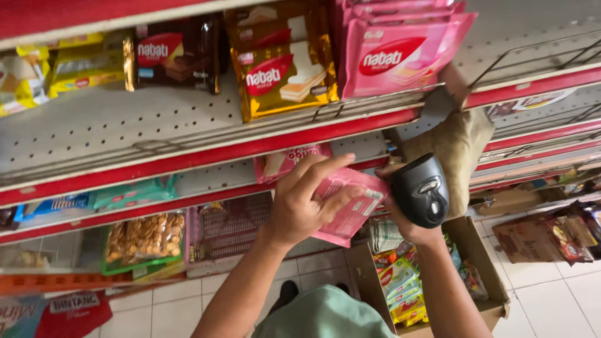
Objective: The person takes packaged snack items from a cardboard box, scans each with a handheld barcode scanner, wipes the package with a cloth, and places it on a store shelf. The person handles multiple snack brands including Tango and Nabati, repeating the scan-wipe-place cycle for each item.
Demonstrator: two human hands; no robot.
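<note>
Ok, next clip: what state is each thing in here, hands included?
Left hand: closed around the pink packet.
Pink packet: sealed, held tilted below the shelf edge.
Right hand: gripping the scanner.
Scanner: held beside the pink packet; whether it is on, cannot tell.
Cardboard box: open, on the floor, with packets inside.
Pink packs on upper shelf: stacked, leaning.

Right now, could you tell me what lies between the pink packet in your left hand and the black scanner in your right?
Nothing: in the head view the pink packet nearly meets the black scanner, with no object between.
</note>
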